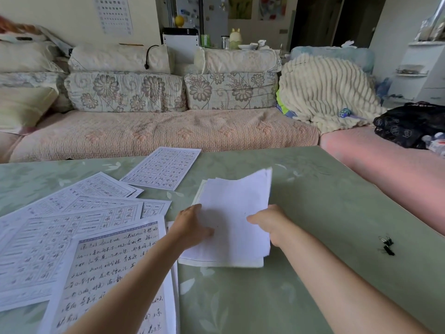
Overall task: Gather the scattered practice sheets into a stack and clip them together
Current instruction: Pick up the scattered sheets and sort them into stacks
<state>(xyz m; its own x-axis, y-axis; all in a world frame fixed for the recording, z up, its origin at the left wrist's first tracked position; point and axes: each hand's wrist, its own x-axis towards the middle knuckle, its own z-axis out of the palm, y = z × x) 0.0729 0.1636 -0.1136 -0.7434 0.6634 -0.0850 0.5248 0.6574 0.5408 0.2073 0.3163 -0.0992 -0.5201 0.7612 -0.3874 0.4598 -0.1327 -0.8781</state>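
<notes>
A stack of white sheets (232,208), blank side up, lies on the green table (325,201) in the middle of the view, its far edge lifted and blurred. My left hand (190,225) holds the stack's left edge, thumb on top. My right hand (272,222) grips the right edge. Several printed practice sheets (72,227) lie spread and overlapping to the left, and a single sheet (163,168) lies farther back. A handwritten sheet (115,273) lies nearest me under my left forearm. Two black binder clips (387,245) sit on the table to the right.
A sofa (156,131) with floral cushions runs along the table's far edge. A cream blanket (330,92) and a black bag (409,124) lie on a pink seat at the right. The table's right edge slants toward me.
</notes>
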